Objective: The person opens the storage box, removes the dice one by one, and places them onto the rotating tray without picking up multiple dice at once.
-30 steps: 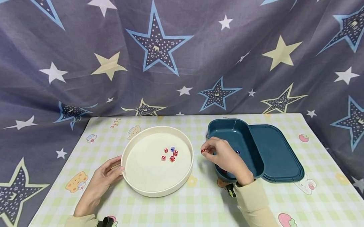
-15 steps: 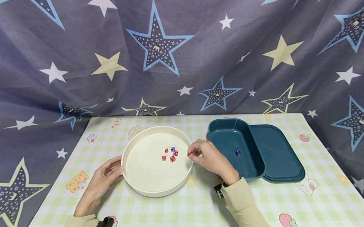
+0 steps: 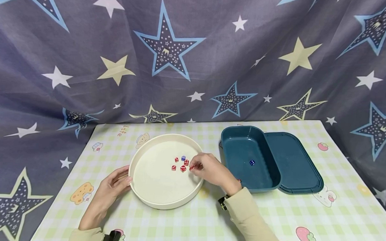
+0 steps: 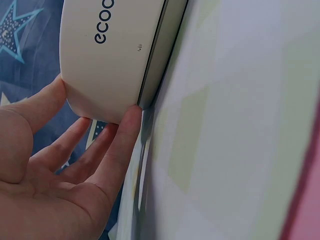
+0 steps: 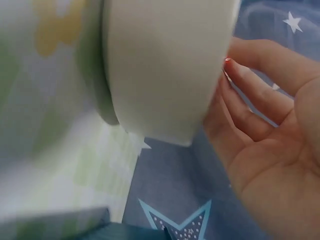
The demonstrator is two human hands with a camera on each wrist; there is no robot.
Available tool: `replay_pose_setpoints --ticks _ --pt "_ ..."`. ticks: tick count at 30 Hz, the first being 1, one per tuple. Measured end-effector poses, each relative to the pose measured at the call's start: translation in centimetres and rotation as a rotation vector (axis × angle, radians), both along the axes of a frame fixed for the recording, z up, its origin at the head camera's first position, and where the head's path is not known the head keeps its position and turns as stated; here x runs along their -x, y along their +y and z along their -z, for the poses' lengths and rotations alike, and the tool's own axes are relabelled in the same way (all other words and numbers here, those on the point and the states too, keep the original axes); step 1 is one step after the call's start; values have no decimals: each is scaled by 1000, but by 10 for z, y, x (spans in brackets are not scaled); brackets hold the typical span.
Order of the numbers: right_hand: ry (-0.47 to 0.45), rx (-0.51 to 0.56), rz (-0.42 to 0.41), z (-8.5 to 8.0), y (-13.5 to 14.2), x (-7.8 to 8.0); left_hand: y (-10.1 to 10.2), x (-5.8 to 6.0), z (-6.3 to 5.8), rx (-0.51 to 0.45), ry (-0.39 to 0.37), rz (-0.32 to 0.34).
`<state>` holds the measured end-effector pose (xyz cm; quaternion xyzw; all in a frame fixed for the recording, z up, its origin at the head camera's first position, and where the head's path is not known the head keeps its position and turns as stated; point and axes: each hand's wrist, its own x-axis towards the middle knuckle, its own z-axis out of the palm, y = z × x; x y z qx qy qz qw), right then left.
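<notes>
A round cream tray [image 3: 155, 183] stands on the table with several red dice [image 3: 173, 168] and one blue die [image 3: 183, 158] in its right half. My left hand [image 3: 111, 186] rests on the tray's left side. In the left wrist view the fingers [image 4: 112, 155] lie fairly straight against the wall, the thumb at the rim. My right hand [image 3: 210, 169] reaches over the tray's right rim and pinches a red die [image 3: 192, 168] just right of the other dice. Only a bit of that die [image 5: 228, 60] shows in the right wrist view.
Right of the tray stands a dark teal box [image 3: 243, 136] with a blue die [image 3: 252, 163] and a red die [image 3: 239, 180] visible inside. Its flat teal lid [image 3: 293, 163] lies along its right side. A star-patterned curtain [image 3: 195, 64] hangs behind the table.
My right hand has moved left from above the teal box, across the tray's right rim, carrying the red die towards the other dice. My left hand has stayed at the tray.
</notes>
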<state>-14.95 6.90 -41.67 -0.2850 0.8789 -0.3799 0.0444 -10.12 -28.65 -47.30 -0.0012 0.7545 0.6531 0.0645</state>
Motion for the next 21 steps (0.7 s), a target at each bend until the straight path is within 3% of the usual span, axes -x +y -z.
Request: replay_pose_setpoints --ticks 10,21 --pt "-38 -37 -51 12 -21 3 0 0 -1 -6 2 2" --pt "-50 -56 -89 15 -36 5 0 -1 -2 7 -21 -10"
